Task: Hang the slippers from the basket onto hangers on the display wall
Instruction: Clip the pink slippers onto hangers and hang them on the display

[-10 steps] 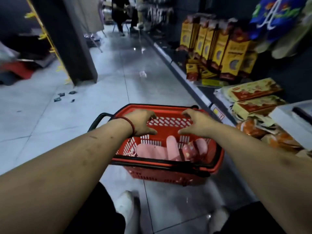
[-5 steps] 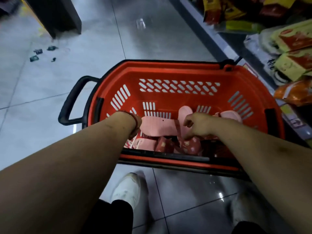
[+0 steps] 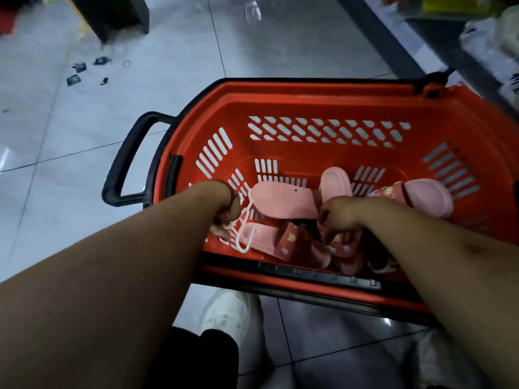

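1. Basket [image 3: 323, 92]: one, red, on the floor. All the slippers lie in it, so I judge the step to be picking out, with nothing hung yet.
2. Slippers [image 3: 283, 202]: pink, heaped across the near half from 8 to 3 o'clock. At least five show; overlap hides any others.
3. Hands: two. The left hand [image 3: 229, 209], at 9 o'clock, curls round the hanger. The right hand [image 3: 337, 217], at 6 o'clock, bends its fingers down onto a red-strapped slipper [image 3: 344, 249]; whether they pinch it I cannot tell.
4. Hanger [image 3: 241, 237]: white, below the left fist; one or several, I cannot tell. Next, a firm pinch must lift a slipper clear of the heap.
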Demonstrator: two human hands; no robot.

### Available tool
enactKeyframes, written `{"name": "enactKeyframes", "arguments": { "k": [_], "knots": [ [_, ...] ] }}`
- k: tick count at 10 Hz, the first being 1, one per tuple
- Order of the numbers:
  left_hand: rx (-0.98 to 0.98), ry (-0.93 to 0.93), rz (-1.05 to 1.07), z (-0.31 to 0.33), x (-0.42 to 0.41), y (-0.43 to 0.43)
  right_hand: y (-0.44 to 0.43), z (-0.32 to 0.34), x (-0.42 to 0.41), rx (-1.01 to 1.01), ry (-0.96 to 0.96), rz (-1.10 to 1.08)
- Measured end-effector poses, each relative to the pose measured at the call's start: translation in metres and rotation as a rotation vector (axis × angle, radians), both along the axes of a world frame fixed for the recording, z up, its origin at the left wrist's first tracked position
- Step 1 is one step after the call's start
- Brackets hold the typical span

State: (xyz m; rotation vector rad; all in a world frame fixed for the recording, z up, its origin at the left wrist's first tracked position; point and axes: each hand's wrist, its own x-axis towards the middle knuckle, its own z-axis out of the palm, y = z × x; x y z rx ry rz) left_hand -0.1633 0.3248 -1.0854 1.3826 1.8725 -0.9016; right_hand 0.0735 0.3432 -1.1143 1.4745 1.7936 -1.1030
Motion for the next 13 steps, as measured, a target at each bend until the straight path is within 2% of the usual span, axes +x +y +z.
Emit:
{"name": "enactKeyframes", "arguments": {
  "k": [1, 2, 3, 4, 5, 6, 7, 8, 9, 10, 11, 12, 13],
  "knots": [
    [0.046, -0.040, 0.183, 0.058, -0.005, -0.005, 0.006, -0.001, -0.014, 0.092, 0.029, 0.024],
    [-0.094, -0.209, 0.374, 0.078, -0.014, -0.006, 0.009, 0.007, -0.029, 0.125, 0.085, -0.023],
    [-0.157, -0.338, 0.509, 0.074, -0.011, -0.016, 0.003, 0.023, -0.042, -0.035, 0.312, -0.267],
    [-0.020, -0.458, 0.492, 0.074, 0.006, -0.020, -0.007, 0.041, -0.056, -0.126, 0.463, -0.468],
    [0.078, -0.553, 0.446, 0.078, 0.036, -0.027, -0.013, 0.051, -0.071, -0.165, 0.578, -0.614],
    [0.210, -0.452, 0.021, 0.085, 0.067, -0.038, -0.019, 0.068, -0.074, -0.326, 0.702, -0.850],
    [0.417, -0.492, -0.150, 0.089, 0.079, -0.046, -0.018, 0.076, -0.058, -0.213, 0.727, -0.958],
    [0.339, -0.711, -0.035, 0.089, 0.078, -0.048, -0.013, 0.069, -0.030, -0.023, 0.652, -0.956],
    [0.275, -0.739, 0.112, 0.076, 0.074, -0.038, -0.012, 0.067, 0.004, 0.018, 0.676, -0.893],
    [0.222, -0.579, -0.020, 0.054, 0.072, -0.016, -0.009, 0.065, 0.037, 0.086, 0.660, -0.819],
    [0.134, -0.419, -0.263, 0.028, 0.090, 0.010, -0.005, 0.054, 0.065, 0.229, 0.574, -0.744],
    [0.083, -0.320, -0.471, 0.007, 0.120, 0.029, 0.004, 0.037, 0.080, 0.360, 0.521, -0.746],
    [0.024, -0.324, -0.597, -0.018, 0.154, 0.031, 0.014, 0.027, 0.088, 0.393, 0.487, -0.722]
  ]
}}
